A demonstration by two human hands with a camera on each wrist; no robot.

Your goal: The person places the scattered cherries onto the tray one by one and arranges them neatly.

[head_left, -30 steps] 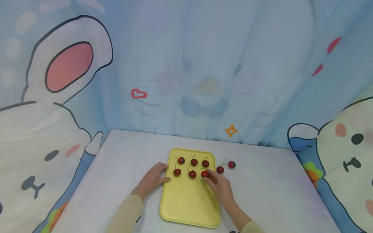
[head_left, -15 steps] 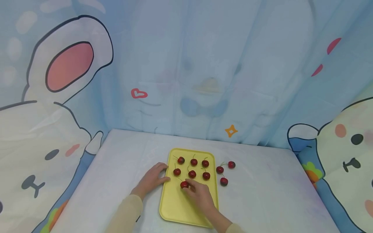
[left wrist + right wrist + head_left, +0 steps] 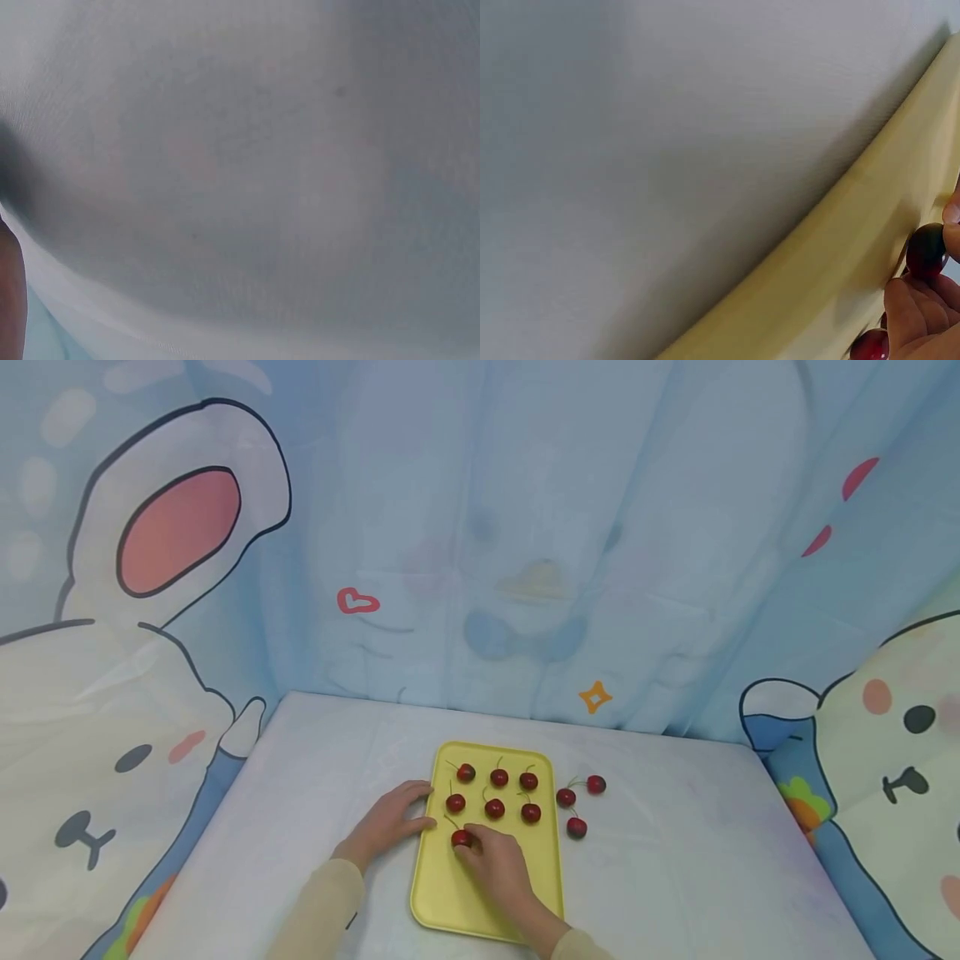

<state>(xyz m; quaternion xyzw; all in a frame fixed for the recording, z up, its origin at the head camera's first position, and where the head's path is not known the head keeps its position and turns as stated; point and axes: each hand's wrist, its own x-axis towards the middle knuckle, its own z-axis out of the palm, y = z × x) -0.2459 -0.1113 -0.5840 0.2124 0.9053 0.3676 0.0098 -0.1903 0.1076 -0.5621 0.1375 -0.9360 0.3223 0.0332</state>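
A yellow tray (image 3: 487,893) lies on the white-covered table. Two rows of dark red cherries with stems stand on its far half, among them a cherry (image 3: 494,808) in the middle of the second row. My right hand (image 3: 498,864) pinches another cherry (image 3: 461,838) between thumb and fingers, low over the tray just below the second row's left end. In the right wrist view this pinched cherry (image 3: 927,250) shows between the fingertips. My left hand (image 3: 386,822) rests at the tray's left rim, thumb and fingers apart and touching the edge.
Three loose cherries lie on the table right of the tray, the nearest cherry (image 3: 577,827) close to its rim. A blue curtain (image 3: 420,527) with cartoon figures hangs behind and at the sides. The left wrist view shows mostly pale cloth (image 3: 247,187).
My right hand has left the cherry at the second row's right end and come left and nearer with another cherry. Over the last half second it shifted slightly left. The left hand has barely moved.
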